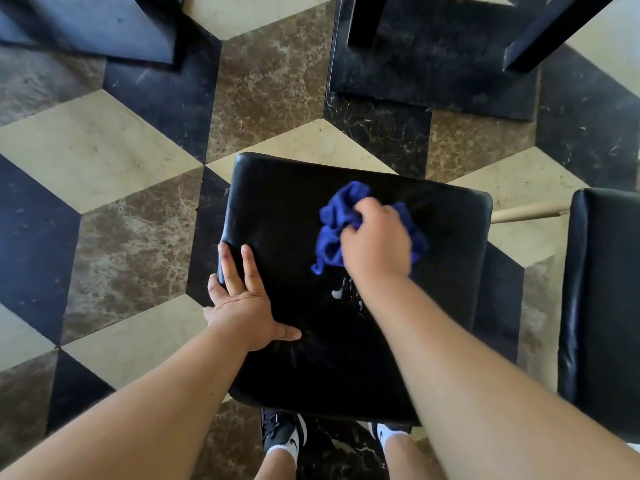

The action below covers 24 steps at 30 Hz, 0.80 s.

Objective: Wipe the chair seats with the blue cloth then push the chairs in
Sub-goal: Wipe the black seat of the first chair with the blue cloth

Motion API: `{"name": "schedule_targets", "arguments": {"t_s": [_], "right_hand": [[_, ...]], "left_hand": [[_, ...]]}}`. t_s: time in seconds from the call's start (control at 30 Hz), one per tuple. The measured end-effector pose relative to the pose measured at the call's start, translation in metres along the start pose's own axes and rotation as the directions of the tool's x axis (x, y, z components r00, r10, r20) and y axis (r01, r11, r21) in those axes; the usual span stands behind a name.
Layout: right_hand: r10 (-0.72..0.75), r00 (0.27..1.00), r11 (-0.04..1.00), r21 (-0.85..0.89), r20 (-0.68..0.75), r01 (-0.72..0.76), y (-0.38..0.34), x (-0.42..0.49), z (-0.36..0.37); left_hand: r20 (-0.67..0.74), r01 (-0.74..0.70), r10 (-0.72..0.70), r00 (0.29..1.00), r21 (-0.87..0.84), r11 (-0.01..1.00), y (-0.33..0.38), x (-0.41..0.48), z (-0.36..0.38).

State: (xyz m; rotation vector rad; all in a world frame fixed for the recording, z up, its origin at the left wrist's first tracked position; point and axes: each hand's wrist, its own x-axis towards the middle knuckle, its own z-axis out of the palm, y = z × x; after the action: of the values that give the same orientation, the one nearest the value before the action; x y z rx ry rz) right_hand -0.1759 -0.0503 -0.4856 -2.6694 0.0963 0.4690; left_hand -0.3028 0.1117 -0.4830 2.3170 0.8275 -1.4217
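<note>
patterned floor [104,150] | left hand [242,299] flat – on chair seat [284,202] | right hand [375,240] clutches blue cloth [337,216]

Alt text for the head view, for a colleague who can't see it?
Seen from above, the right hand grips a bunched blue cloth on a black chair seat, while the left hand lies flat at its left edge. A second black seat stands at right on the patterned floor.

The right hand [375,237] covers much of the blue cloth [334,233]. The chair seat [294,202] hides part of both shoes [284,434]. A second seat [602,289] is cut off at the right edge.
</note>
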Motion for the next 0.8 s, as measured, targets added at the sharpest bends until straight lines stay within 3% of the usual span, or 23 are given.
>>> {"name": "schedule_targets", "arguments": {"t_s": [0.17, 0.23, 0.33, 0.4, 0.5, 0.67, 0.8], "right_hand": [[-0.267, 0.932, 0.964, 0.073, 0.245, 0.257, -0.093, -0.038, 0.052], [-0.346, 0.888, 0.938, 0.099, 0.302, 0.332, -0.107, -0.049, 0.059], [-0.373, 0.872, 0.927, 0.079, 0.317, 0.368, -0.095, -0.043, 0.053], [-0.353, 0.882, 0.932, 0.039, 0.311, 0.36, -0.072, -0.033, 0.041], [-0.287, 0.919, 0.953, -0.018, 0.269, 0.303, -0.023, -0.02, 0.014], [-0.091, 0.987, 0.99, -0.092, 0.134, 0.104, 0.068, -0.001, -0.049], [0.057, 0.998, 0.995, -0.075, -0.011, -0.058, 0.117, 0.006, -0.072]], "left_hand": [[-0.002, 0.055, -0.055, 0.998, -0.061, 0.997, -0.004, 0.015, 0.009], [-0.001, 0.062, -0.062, 0.998, -0.126, 0.99, -0.005, 0.021, 0.012], [0.061, 0.077, -0.073, 0.995, -0.077, 0.994, -0.002, 0.019, 0.007], [0.089, 0.008, -0.01, 0.996, 0.018, 1.0, 0.0, 0.011, 0.003], [0.021, -0.002, 0.002, 1.0, 0.016, 1.0, 0.001, -0.002, -0.001], [0.05, 0.007, -0.009, 0.999, 0.044, 0.999, 0.009, -0.011, -0.007], [0.08, 0.028, -0.031, 0.996, 0.038, 0.999, 0.009, -0.012, -0.01]]}}
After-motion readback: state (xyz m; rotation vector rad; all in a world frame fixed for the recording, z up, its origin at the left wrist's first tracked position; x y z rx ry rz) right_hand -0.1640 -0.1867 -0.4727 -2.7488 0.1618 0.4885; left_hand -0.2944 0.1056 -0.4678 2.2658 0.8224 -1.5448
